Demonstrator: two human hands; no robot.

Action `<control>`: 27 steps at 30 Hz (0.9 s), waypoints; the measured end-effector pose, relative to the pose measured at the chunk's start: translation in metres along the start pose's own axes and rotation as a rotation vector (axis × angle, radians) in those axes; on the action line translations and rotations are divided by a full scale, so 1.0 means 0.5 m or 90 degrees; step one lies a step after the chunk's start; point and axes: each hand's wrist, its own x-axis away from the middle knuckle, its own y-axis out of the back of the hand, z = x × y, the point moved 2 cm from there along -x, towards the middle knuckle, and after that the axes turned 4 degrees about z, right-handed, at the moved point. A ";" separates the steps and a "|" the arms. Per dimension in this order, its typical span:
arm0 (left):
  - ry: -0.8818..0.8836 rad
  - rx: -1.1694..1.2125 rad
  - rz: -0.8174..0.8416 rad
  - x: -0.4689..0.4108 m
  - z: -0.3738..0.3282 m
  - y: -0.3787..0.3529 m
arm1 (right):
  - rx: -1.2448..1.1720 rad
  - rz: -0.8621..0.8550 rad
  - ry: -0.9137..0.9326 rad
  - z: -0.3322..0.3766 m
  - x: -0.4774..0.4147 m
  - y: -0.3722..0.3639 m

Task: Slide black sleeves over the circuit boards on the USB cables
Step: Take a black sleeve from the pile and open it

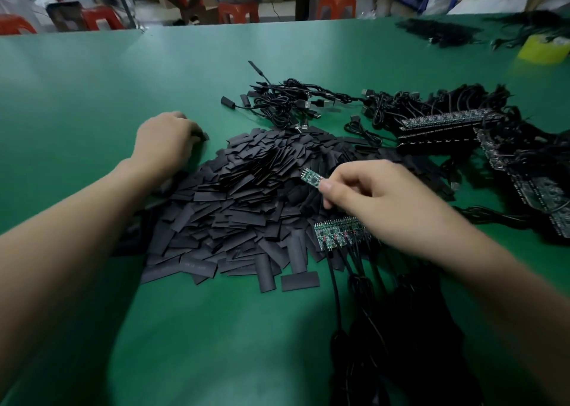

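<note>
A person's right hand (379, 202) pinches a small green circuit board (311, 177) between thumb and fingers, above a heap of black sleeves (240, 208) in the middle of the green bench (92, 97). The left hand (166, 146) curls over a sleeve (203, 136) at the heap's far left edge; whether it grips, I cannot tell.
</note>
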 end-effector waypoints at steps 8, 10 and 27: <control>-0.147 0.471 -0.007 0.148 -0.164 0.115 | -0.212 -0.111 0.023 -0.032 0.002 -0.037; -0.177 0.666 0.093 0.213 -0.222 0.124 | -0.242 -0.119 0.027 -0.035 0.004 -0.038; -0.130 0.602 -0.143 0.300 -0.293 0.108 | -0.300 -0.036 -0.006 -0.052 0.006 -0.045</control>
